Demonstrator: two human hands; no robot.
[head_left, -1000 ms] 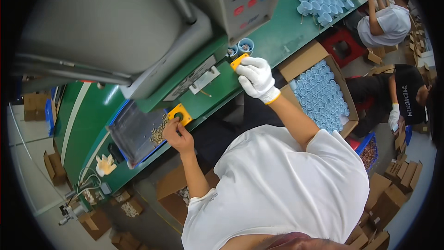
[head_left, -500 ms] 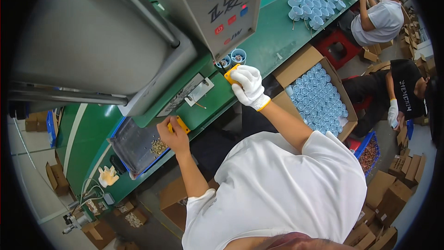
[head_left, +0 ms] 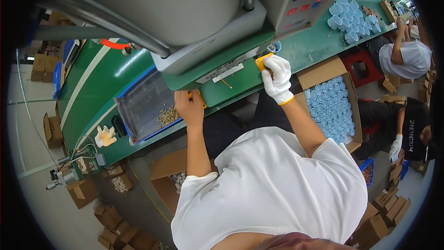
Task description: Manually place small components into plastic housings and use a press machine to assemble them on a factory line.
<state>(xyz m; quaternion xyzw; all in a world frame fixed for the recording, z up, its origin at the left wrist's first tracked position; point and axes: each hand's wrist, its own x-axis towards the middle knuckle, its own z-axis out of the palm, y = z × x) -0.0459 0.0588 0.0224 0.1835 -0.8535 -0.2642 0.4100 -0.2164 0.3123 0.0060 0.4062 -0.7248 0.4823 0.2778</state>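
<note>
My bare left hand [head_left: 188,107] is closed over a yellow block [head_left: 198,98] at the front edge of the green machine base [head_left: 240,85]. My right hand [head_left: 277,78], in a white glove, curls round a second yellow block [head_left: 262,62] at the base's right end. Between them a white flat piece [head_left: 228,72] with a thin wire [head_left: 226,83] pokes out below the heavy grey-green machine head [head_left: 217,51]. The head hides the rest of that piece. Just beyond my right hand stands a light-blue cup [head_left: 274,46] with parts inside.
A dark tray [head_left: 143,106] with small brass-coloured parts [head_left: 169,116] lies left of the machine. A carton [head_left: 323,70] of light-blue cups is at my right. More cups [head_left: 352,21] stand on the green bench. A loose glove [head_left: 106,136] lies far left. Two people sit at right.
The view has shifted, so the machine sits further right. Less of the white piece shows under the machine head. Both hands remain on the yellow blocks.
</note>
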